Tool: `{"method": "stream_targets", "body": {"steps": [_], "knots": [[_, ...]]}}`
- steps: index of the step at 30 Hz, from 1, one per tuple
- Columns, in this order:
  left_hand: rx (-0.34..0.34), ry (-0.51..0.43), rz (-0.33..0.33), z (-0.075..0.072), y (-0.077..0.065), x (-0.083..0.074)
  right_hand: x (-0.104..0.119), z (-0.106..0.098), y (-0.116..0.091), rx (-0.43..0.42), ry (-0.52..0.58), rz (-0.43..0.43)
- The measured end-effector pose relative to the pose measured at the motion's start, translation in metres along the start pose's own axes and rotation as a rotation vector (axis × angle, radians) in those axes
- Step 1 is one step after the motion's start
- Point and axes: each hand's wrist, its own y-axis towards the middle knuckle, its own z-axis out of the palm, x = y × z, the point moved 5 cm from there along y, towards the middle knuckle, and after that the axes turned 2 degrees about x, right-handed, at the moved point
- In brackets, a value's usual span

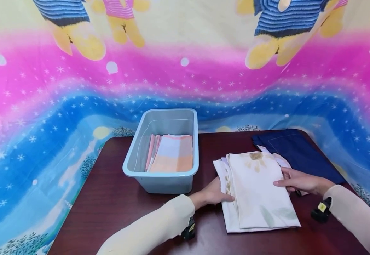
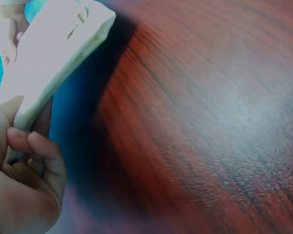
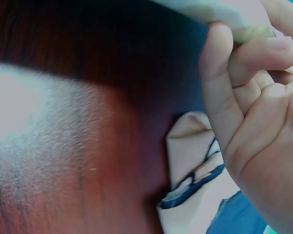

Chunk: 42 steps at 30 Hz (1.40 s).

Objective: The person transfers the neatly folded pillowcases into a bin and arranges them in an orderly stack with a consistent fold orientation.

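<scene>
A folded white cloth with a pale floral print is held up over the table between both hands. At its left edge my left hand grips the layers, thumb on top; the left wrist view shows the fingers curled under the cloth. On the opposite edge, my right hand pinches the cloth with the thumb on its upper face. In the right wrist view this hand has its fingers bent beneath the fabric.
A grey-blue plastic bin stands left of the hands, with folded checked cloths inside. At the back right lies a folded navy cloth, and a beige cloth with navy edging lies near the right hand. A printed curtain hangs behind the table.
</scene>
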Motion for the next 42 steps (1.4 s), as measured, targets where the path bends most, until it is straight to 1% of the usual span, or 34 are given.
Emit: {"method": "stream_targets", "body": {"steps": [2,4,8,12,17,23,26,35,38,42], "knots": [[-0.017,0.023,0.007,-0.002,-0.001,-0.005,0.004,-0.001,-0.002,0.008,0.001,-0.03],[-0.034,0.052,-0.001,-0.003,-0.002,-0.01,0.008,-0.002,-0.003,0.011,-0.006,-0.046],[-0.055,0.095,-0.037,-0.005,-0.007,-0.018,0.015,-0.005,-0.008,-0.013,-0.056,-0.043],[-0.081,0.132,-0.071,-0.008,-0.014,-0.023,0.021,-0.005,-0.012,-0.032,-0.075,-0.049],[-0.097,0.184,-0.081,-0.011,-0.022,-0.029,0.025,-0.001,-0.014,-0.035,-0.082,-0.054],[-0.101,0.183,-0.075,-0.015,-0.028,-0.044,0.038,-0.005,-0.022,-0.101,-0.11,-0.022],[-0.099,0.173,-0.074,-0.016,-0.03,-0.051,0.047,-0.007,-0.026,-0.113,-0.118,-0.019],[-0.087,0.161,-0.063,-0.029,-0.037,-0.07,0.069,-0.01,-0.033,-0.112,-0.115,-0.081],[-0.086,0.16,-0.062,-0.033,-0.04,-0.076,0.076,-0.01,-0.034,-0.124,-0.118,-0.085],[-0.088,0.175,-0.043,-0.039,-0.043,-0.085,0.087,-0.011,-0.035,-0.137,-0.125,-0.096]]}}
